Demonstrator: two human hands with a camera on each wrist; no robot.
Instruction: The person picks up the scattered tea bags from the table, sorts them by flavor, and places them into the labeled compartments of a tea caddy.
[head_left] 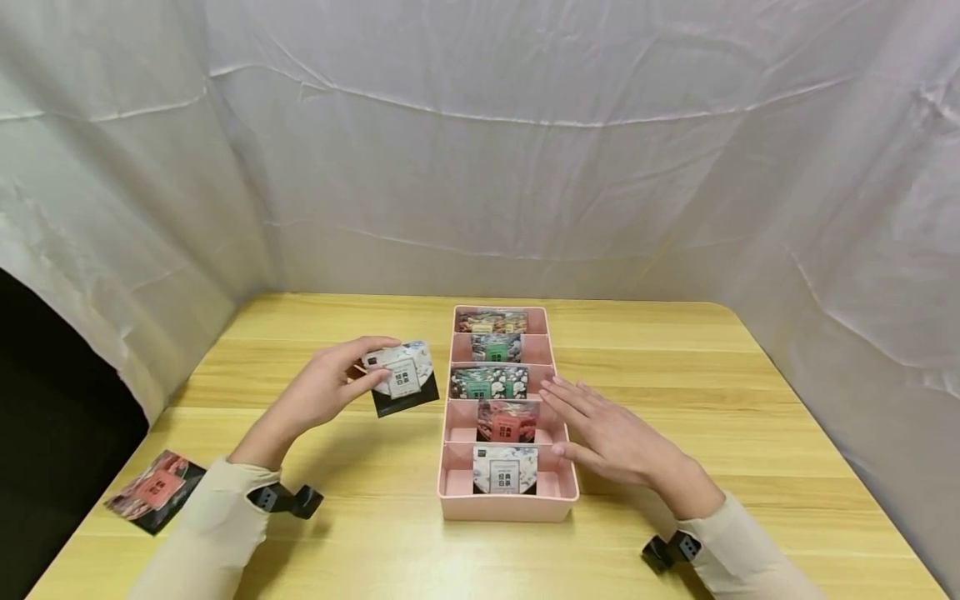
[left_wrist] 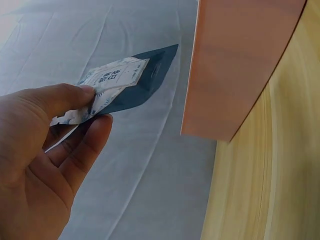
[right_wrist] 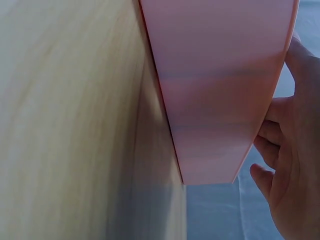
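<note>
My left hand (head_left: 318, 387) pinches a flat white-and-black tea sachet (head_left: 405, 379) in the air, left of a long pink divided box (head_left: 506, 509). In the left wrist view the thumb lies on the printed face of the sachet (left_wrist: 112, 82), with fingers behind it. The right hand (head_left: 618, 437) is at the box's right rim, fingers extended over its edge. Sachets stand in the box's compartments: a white one (head_left: 505, 471) at the front, then a red one (head_left: 507, 422), green-labelled ones (head_left: 480, 383), another green-labelled one (head_left: 496, 347), and yellow-labelled ones (head_left: 491, 322) at the back.
A red-labelled sachet (head_left: 156, 492) lies on the wooden table (head_left: 645, 350) at the left, near the left forearm. Pale cloth (head_left: 480, 167) hangs behind and along both sides. Each wrist wears a small black camera (head_left: 288, 500).
</note>
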